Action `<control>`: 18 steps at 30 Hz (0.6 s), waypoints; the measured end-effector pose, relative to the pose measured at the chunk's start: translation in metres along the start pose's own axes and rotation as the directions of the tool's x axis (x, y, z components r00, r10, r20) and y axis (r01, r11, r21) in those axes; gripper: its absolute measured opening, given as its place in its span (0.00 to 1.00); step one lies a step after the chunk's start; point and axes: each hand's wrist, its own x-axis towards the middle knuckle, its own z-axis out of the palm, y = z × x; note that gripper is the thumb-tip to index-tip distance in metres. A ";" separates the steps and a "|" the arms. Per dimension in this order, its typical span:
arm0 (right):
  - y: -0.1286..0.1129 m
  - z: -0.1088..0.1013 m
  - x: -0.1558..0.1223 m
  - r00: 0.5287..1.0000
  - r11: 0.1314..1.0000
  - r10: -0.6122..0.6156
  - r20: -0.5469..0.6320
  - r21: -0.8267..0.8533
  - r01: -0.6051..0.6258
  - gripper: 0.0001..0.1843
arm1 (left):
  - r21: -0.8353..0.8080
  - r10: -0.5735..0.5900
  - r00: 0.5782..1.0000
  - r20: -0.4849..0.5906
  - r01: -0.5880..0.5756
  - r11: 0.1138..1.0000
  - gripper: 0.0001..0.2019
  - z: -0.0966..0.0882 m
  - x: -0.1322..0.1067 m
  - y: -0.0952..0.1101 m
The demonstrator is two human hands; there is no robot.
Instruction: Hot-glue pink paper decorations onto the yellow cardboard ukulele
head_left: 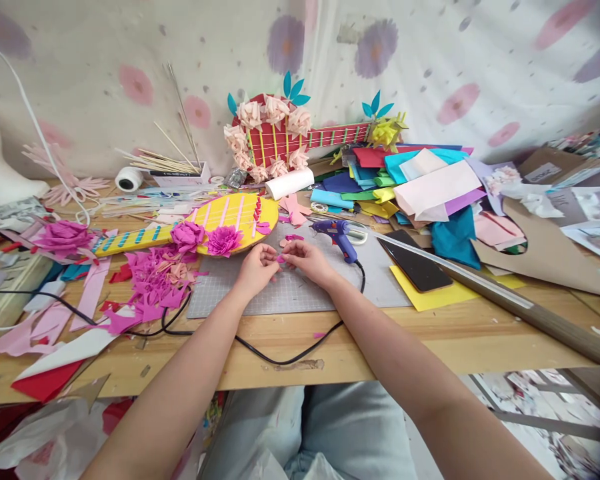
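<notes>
My left hand and my right hand meet over the grey cutting mat. Both pinch one small magenta paper piece between their fingertips. Just beyond them lies a yellow paper guitar with pink strings and magenta paper flowers. A purple glue gun rests to the right of my right hand, its black cord looping over the table's front edge.
Magenta paper scraps pile up at the left. A black phone lies on a yellow sheet at the right. Stacked coloured paper and a red paper guitar stand at the back. A long tube crosses the right side.
</notes>
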 end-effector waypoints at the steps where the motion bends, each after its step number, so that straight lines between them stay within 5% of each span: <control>1: 0.000 0.000 0.000 1.000 1.000 0.002 -0.001 -0.004 -0.002 0.15 | 0.002 -0.003 1.000 -0.002 0.003 1.000 0.13 0.000 0.000 0.000; 11: 0.000 0.000 0.001 0.999 0.999 0.045 -0.025 -0.025 -0.045 0.08 | -0.005 -0.006 1.000 -0.014 0.006 1.000 0.13 0.000 0.000 -0.001; 18: 0.008 -0.006 0.002 0.985 0.984 -0.024 -0.168 -0.178 -0.007 0.06 | 0.101 0.016 0.999 -0.045 -0.012 0.995 0.13 0.001 0.000 -0.005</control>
